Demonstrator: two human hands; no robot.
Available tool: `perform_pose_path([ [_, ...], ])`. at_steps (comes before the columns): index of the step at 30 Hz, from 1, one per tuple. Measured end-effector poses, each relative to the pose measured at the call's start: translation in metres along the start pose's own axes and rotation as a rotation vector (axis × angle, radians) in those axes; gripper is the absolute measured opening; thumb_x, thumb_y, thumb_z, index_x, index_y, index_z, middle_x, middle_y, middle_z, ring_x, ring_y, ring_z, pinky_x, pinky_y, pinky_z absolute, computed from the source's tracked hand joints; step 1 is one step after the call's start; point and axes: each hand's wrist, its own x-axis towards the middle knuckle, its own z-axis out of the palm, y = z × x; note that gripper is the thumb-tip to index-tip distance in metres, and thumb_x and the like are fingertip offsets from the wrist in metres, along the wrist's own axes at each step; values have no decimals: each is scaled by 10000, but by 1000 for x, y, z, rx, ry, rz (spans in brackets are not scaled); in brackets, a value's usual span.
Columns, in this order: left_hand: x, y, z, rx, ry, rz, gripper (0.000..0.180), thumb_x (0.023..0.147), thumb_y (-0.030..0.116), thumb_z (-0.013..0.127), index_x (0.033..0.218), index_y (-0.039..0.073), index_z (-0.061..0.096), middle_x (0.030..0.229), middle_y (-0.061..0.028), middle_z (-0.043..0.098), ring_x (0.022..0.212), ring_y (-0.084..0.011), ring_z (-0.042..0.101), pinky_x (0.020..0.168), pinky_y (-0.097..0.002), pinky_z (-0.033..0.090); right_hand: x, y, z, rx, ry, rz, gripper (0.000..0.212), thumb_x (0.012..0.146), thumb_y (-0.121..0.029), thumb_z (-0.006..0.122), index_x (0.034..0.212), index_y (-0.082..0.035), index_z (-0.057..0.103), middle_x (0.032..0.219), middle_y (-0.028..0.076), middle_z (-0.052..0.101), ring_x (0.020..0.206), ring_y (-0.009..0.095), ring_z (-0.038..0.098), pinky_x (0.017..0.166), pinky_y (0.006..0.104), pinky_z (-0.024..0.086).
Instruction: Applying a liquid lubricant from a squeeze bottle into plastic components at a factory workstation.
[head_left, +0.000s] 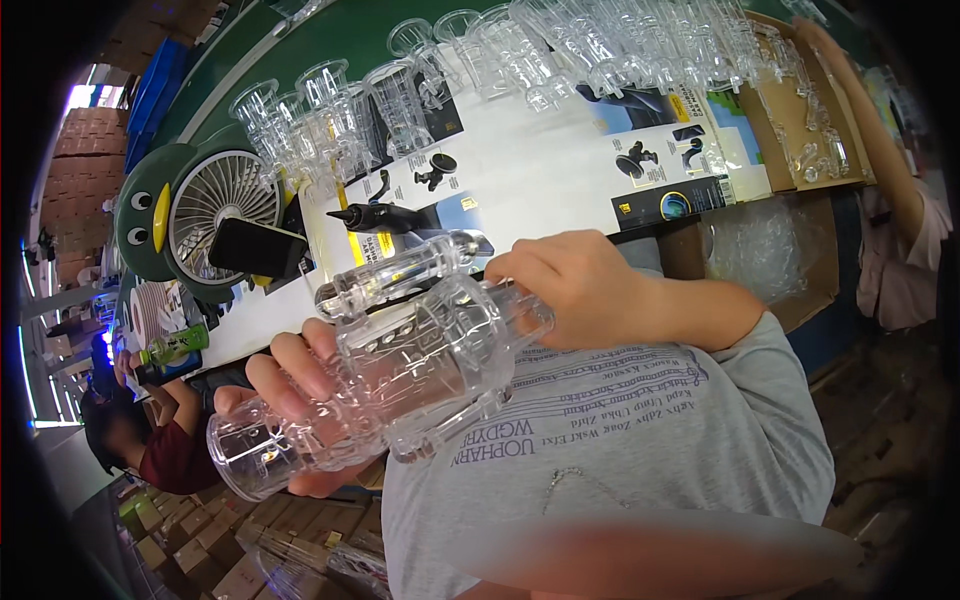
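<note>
Between my two hands is a clear plastic assembly (405, 370), tilted over my lap in front of the table. It has a wide round body, tubes along its sides and a flared cup-shaped end at the lower left. My left hand (295, 385) wraps round its narrower neck beside the flared end. At the opposite end, my right hand (575, 285) is closed with bent fingers on the assembly's clear end piece. The right fingertips are partly hidden. A black pointed tool (375, 217), like an electric screwdriver, lies on the table just beyond the assembly.
Clear plastic cups (395, 100) stand in rows along the table's far side. A green fan (225, 210) with a dark phone (257, 248) before it is at left. At right is a cardboard box (850, 150) of small clear parts, beside another person's arm (880, 140). A green bottle (172, 348) stands left.
</note>
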Motion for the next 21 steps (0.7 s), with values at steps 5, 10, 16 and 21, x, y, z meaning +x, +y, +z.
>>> perform_pose_path([
  [5,1,-3,5,10,35,44,715,737,441,662,1256,85,321,889,-45,460,789,-184,469,730,-348,353,-5,-4,5,52,-25,23,373,565,-37,647,923,-69,545,760,30,587,575,173,586,512,284,461],
  [10,2,-5,2,-47,-6,56,677,742,443,652,1216,75,339,881,-59,463,787,-206,474,739,-369,355,-6,-6,3,132,-184,104,379,566,-16,641,930,-60,542,768,42,591,577,167,592,516,282,464],
  [16,-2,-10,4,0,134,70,691,761,445,628,1246,65,316,903,-87,463,797,-229,468,743,-382,352,-9,-7,13,52,-83,120,395,566,-21,644,947,-55,542,769,45,594,573,171,594,506,286,462],
  [21,-2,-6,-11,-75,20,27,716,762,445,628,1267,66,290,903,-89,454,822,-232,457,749,-384,346,-3,-10,-1,75,-220,158,402,573,-34,652,957,-64,535,766,51,592,572,189,593,505,297,458],
])
